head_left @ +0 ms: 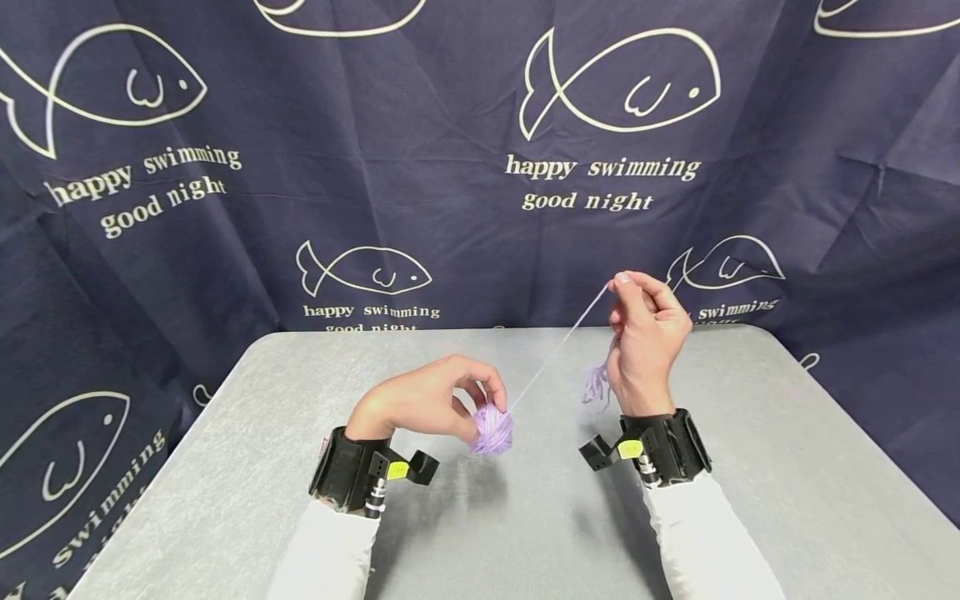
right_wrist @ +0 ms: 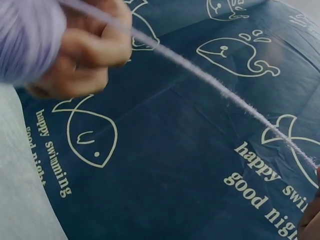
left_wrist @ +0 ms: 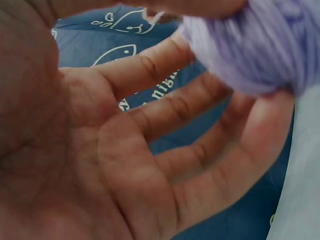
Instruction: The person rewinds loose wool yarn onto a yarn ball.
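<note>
1. Grip: the yarn ball (head_left: 491,430) is held in the curled fingertips of the left hand (head_left: 423,400), just above the table (head_left: 787,467). In the left wrist view the ball (left_wrist: 260,45) is seen against the fingertips (left_wrist: 270,115), with the palm open behind it.
2. The strand (head_left: 558,346) is pinched between thumb and forefinger of the right hand (head_left: 647,346), raised above and behind the ball. A small loose bundle of yarn (head_left: 596,385) hangs below that hand.
3. The strand is drawn taut between ball and pinch (confirmed in the right wrist view (right_wrist: 210,80), a straight line across the frame).
4. Risk: the ball is held by fingertips only. If the strand is pulled harder, the ball is likely dragged out and rolled across the table.
5. Risk: the pinch is small. If tension is lost, the strand probably slips and goes slack.
6. Risk: the hanging bundle lies near the taut line, so a snag or tangle is possible.
7. Surroundings: a grey table, backed by a dark blue curtain (head_left: 450,167) printed with fish outlines and text. Black wrist mounts (head_left: 352,475) are worn over white sleeves (head_left: 705,542).
8. Obstructions: nothing is seen between the hands besides the strand itself.
</note>
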`<state>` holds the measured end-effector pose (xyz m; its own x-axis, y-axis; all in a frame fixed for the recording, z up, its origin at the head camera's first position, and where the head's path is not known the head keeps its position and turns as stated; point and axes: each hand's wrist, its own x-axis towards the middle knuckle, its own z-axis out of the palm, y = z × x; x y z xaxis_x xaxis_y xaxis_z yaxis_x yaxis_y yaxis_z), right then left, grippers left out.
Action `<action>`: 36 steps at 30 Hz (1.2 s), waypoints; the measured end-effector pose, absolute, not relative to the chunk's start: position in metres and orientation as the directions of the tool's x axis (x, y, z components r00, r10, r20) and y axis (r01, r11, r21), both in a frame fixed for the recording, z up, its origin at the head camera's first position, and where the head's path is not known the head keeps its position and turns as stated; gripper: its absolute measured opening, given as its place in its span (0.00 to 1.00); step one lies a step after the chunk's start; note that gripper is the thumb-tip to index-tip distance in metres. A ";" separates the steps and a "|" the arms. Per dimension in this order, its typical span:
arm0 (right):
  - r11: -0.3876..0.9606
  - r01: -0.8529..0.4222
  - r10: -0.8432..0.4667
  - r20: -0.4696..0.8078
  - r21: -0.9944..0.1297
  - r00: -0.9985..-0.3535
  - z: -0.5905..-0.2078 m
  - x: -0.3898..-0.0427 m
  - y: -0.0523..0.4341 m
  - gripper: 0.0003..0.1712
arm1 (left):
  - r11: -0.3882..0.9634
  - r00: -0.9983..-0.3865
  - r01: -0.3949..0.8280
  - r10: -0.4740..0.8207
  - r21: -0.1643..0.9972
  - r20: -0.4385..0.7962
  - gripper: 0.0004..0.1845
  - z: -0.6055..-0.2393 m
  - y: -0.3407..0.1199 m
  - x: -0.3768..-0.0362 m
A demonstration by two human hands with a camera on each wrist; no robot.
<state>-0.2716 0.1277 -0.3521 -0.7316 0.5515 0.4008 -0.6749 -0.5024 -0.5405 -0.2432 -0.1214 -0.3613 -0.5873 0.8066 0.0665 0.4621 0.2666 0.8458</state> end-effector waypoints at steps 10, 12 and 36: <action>-0.375 -0.664 0.611 0.366 -0.647 -0.702 -0.358 -0.277 0.129 0.05 | 0.073 -0.452 0.448 0.879 0.891 0.156 0.18 -0.358 -0.126 -0.241; -0.355 -0.657 0.613 0.365 -0.665 -0.701 -0.359 -0.278 0.129 0.05 | 0.023 -0.423 0.442 0.887 0.897 0.186 0.18 -0.357 -0.127 -0.241; -0.183 -0.473 0.509 0.329 -0.862 -0.796 -0.371 -0.282 0.132 0.02 | -0.398 -0.441 0.340 0.733 0.852 0.518 0.18 -0.345 -0.136 -0.233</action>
<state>-0.2822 0.1315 -0.3707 -0.7956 0.5088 0.3288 -0.4732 -0.1832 -0.8617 -0.2329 -0.1359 -0.3453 -0.4410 0.7330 0.5178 0.3399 -0.3976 0.8523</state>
